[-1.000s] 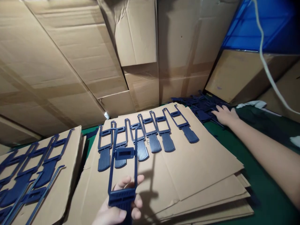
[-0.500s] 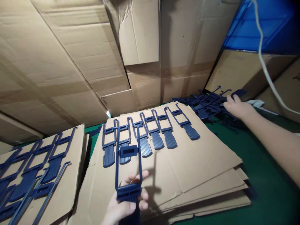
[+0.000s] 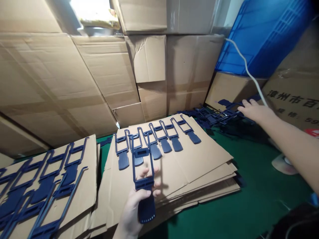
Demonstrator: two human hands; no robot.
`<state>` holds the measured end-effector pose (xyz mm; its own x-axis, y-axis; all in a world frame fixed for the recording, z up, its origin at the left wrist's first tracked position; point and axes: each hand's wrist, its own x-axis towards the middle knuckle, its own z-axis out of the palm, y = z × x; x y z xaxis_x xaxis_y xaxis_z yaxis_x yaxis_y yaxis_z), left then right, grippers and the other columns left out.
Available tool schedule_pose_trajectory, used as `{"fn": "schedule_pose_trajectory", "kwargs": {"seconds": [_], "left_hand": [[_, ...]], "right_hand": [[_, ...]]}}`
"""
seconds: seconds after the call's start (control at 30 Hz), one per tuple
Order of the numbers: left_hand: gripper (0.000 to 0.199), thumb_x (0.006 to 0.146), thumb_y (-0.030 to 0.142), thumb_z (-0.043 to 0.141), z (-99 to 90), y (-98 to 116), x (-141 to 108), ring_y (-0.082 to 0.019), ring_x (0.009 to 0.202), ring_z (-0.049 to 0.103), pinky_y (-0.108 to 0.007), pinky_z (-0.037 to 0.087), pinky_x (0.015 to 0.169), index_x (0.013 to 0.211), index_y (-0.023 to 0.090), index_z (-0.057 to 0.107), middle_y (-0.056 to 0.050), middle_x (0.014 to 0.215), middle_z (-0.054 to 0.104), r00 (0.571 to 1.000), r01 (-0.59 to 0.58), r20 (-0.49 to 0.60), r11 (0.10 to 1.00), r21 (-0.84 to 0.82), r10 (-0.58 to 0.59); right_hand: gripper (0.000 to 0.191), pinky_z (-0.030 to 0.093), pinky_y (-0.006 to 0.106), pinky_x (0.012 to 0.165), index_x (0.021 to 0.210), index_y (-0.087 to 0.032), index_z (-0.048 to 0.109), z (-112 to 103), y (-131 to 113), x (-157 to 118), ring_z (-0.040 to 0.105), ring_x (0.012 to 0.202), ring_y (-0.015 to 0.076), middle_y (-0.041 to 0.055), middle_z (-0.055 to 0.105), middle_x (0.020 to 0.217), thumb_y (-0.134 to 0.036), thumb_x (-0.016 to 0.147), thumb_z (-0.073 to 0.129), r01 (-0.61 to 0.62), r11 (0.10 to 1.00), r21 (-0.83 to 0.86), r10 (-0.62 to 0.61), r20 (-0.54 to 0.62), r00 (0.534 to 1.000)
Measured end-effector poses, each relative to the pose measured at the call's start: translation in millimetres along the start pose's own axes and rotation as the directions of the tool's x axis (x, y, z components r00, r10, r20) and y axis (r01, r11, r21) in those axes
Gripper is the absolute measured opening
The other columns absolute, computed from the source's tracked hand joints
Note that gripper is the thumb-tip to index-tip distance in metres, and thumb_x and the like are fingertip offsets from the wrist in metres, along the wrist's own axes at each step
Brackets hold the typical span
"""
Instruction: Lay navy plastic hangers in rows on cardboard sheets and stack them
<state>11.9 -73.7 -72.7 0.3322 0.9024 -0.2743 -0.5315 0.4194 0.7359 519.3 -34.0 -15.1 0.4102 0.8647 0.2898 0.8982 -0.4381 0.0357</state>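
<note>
Compared with half a second ago, view tilted up and pulled back, so more of the stacked cardboard boxes (image 3: 149, 59) and the blue crate (image 3: 261, 36) visible behind the cardboard sheet stack (image 3: 204, 162); right hand gone a little farther toward the far right corner, left hand with its piece nearly unchanged in grip. Left hand (image 3: 136, 207) raised over the near edge of the cardboard sheet stack, fingers curled closed around one dark blue plastic frame piece (image 3: 143, 172), thumb pressed on the front at the cross bar, fingertips (image 3: 149, 172) showing behind the two thin rails. Ribbed paddle end of this piece hanging below the fingers, open rectangular end pointing up and away, toward the row. Row of six same blue pieces (image 3: 157, 142) lying flat side by side on the far part of the cardboard sheet stack, just beyond the held piece, not touched by it. Right hand (image 3: 254, 111) stretched out to the right of the cardboard sheet stack, fingers spread and almost flat, resting on the loose pile of blue pieces (image 3: 216, 114) on the green table cover (image 3: 249, 186); not possible to tell if any piece is gripped. White cable (image 3: 245, 68) passing just above this hand. To the left of the stack, second cardboard sheet (image 3: 84, 186) with more blue pieces.
</note>
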Motion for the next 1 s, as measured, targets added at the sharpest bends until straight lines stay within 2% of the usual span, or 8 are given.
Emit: {"fn": "schedule_pose_trajectory", "kwargs": {"seconds": [0.2,0.43,0.57,0.7,0.8,0.83,0.9,1.0], "left_hand": [[0.038,0.067,0.005,0.055,-9.6,-2.5,8.2,-0.009,0.061,0.052,-0.013,0.038,0.040,0.102,0.021,0.057,-0.007,0.099,0.060,0.983,0.013,0.183,0.997,-0.078,0.002],[0.038,0.066,0.009,0.060,-17.7,-2.7,14.3,-0.009,0.063,0.051,-0.013,0.040,0.040,0.102,0.021,0.058,-0.006,0.100,0.057,0.962,0.033,0.272,0.992,-0.126,0.003],[0.036,0.064,0.013,0.063,-22.1,-0.7,15.7,-0.010,0.064,0.052,-0.014,0.043,0.040,0.100,0.019,0.060,-0.005,0.097,0.057,0.954,0.061,0.298,0.985,-0.160,-0.011],[0.035,0.068,0.019,0.063,-22.6,0.7,15.6,-0.011,0.067,0.054,-0.015,0.043,0.038,0.102,0.014,0.061,-0.006,0.096,0.056,0.947,0.098,0.320,0.980,-0.174,-0.038],[0.030,0.075,0.026,0.059,-20.8,1.1,15.2,-0.012,0.069,0.056,-0.015,0.044,0.038,0.102,0.012,0.061,-0.007,0.098,0.057,0.948,0.126,0.312,0.976,-0.177,-0.066],[0.030,0.077,0.029,0.058,-20.1,0.9,14.8,-0.011,0.067,0.057,-0.015,0.044,0.038,0.102,0.012,0.062,-0.007,0.097,0.058,0.944,0.155,0.316,0.973,-0.170,-0.095],[0.037,0.077,0.037,0.058,-18.8,0.0,13.0,-0.012,0.067,0.058,-0.016,0.047,0.041,0.103,0.011,0.061,-0.008,0.096,0.060,0.920,0.233,0.356,0.959,-0.161,-0.164],[0.049,0.070,0.046,0.066,-17.6,-2.6,8.0,-0.014,0.072,0.060,-0.023,0.053,0.061,0.102,0.010,0.061,-0.008,0.094,0.062,0.838,0.352,0.495,0.922,-0.164,-0.232]], "right_hand": [[0.032,0.032,0.045,0.087,0.105,-0.004,0.054,-35.0,-9.8,-20.7,0.029,0.124,0.0325,0.0253,0.030,0.135,0.003,0.084,0.032,0.018,0.980,-0.199,-0.014,0.019,1.000],[0.030,0.037,0.030,0.074,0.104,-0.002,0.050,-75.1,-39.6,-42.5,0.044,0.106,0.0254,0.0231,0.047,0.114,0.002,0.075,0.046,0.008,0.953,-0.304,-0.034,-0.082,0.996],[0.018,0.040,0.027,0.080,0.098,-0.006,0.055,-88.1,-58.6,-47.7,0.046,0.110,0.0239,0.0223,0.046,0.122,-0.013,0.083,0.047,0.119,0.959,-0.257,-0.181,-0.234,0.955],[0.022,0.034,0.027,0.100,0.101,-0.005,0.058,-88.6,-98.7,-70.6,0.040,0.123,0.0241,0.0207,0.040,0.133,-0.016,0.087,0.044,0.387,0.904,-0.183,-0.426,-0.478,0.768],[0.020,0.037,0.033,0.102,0.094,-0.009,0.060,-86.7,-145.0,-104.4,0.041,0.122,0.0230,0.0174,0.044,0.130,-0.016,0.089,0.042,0.621,0.761,-0.187,-0.591,-0.596,0.544],[0.018,0.039,0.035,0.100,0.091,-0.011,0.060,-86.4,-161.4,-117.0,0.040,0.123,0.0227,0.0159,0.044,0.131,-0.016,0.089,0.043,0.701,0.686,-0.194,-0.641,-0.618,0.456],[0.015,0.042,0.036,0.098,0.088,-0.013,0.059,-86.3,-192.3,-140.0,0.037,0.125,0.0225,0.0141,0.043,0.132,-0.012,0.088,0.044,0.802,0.558,-0.212,-0.714,-0.615,0.335],[0.012,0.045,0.036,0.096,0.081,-0.010,0.059,-84.5,-227.2,-161.4,0.035,0.125,0.0274,0.0173,0.047,0.128,-0.009,0.086,0.048,0.878,0.382,-0.289,-0.806,-0.568,0.165]]}}
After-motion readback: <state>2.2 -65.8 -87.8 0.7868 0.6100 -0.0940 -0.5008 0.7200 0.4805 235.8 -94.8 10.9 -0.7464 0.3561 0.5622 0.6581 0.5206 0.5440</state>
